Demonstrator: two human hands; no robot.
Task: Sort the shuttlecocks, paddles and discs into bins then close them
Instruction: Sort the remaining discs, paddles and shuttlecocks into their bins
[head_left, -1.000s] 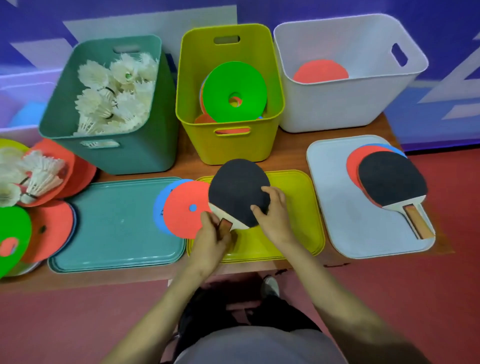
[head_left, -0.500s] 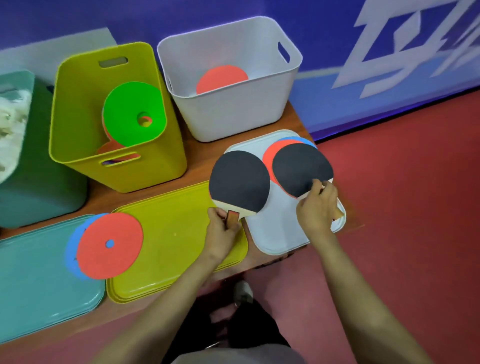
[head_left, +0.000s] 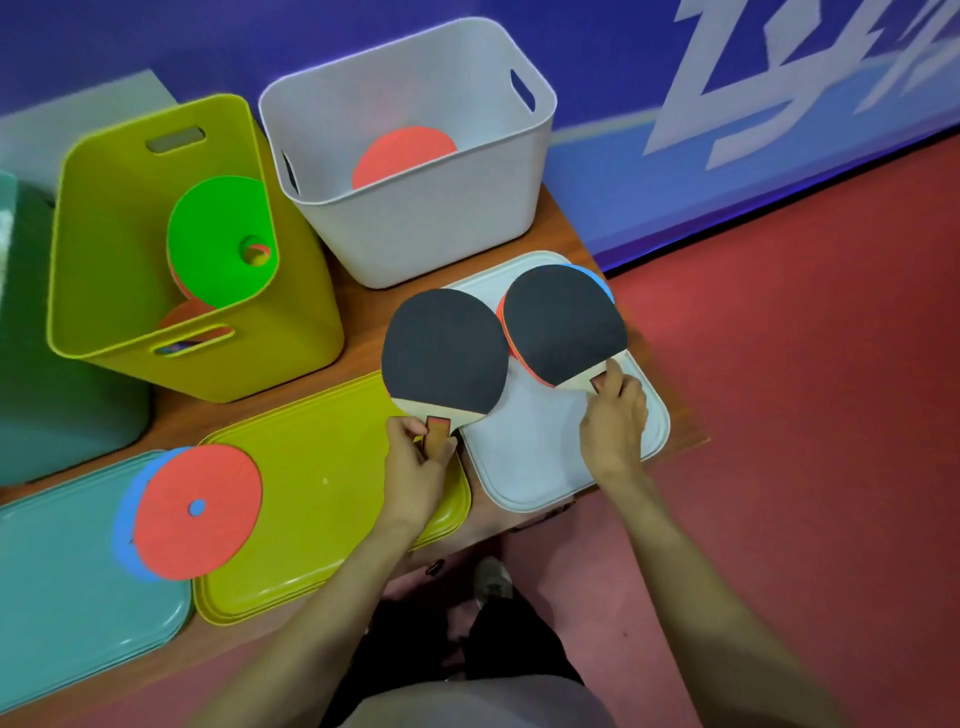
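Currently, the worktop (head_left: 363, 312) carries three bins along its far edge: a teal bin (head_left: 52, 405) at the left, a yellow bin (head_left: 104, 249) in the middle and a white bin (head_left: 426, 228) at the right end. Three lids lie flat along the near edge in the same colour order: teal lid (head_left: 67, 597), yellow lid (head_left: 322, 499), white lid (head_left: 530, 452).

A green disc (head_left: 218, 239) leans inside the yellow bin. A red disc (head_left: 197, 519) sits on a blue disc (head_left: 124, 530), across the seam of the teal and yellow lids. A red round item (head_left: 402, 156) lies in the white bin; paddle or disc cannot be told.

The left paddle (head_left: 444, 353), black face up, spans the yellow and white lids. The right paddle (head_left: 563, 322) is over the white lid's far corner.

The left hand (head_left: 415, 467) has fingers curled round the left paddle's handle. The right hand (head_left: 613, 421) pinches the right paddle's handle.
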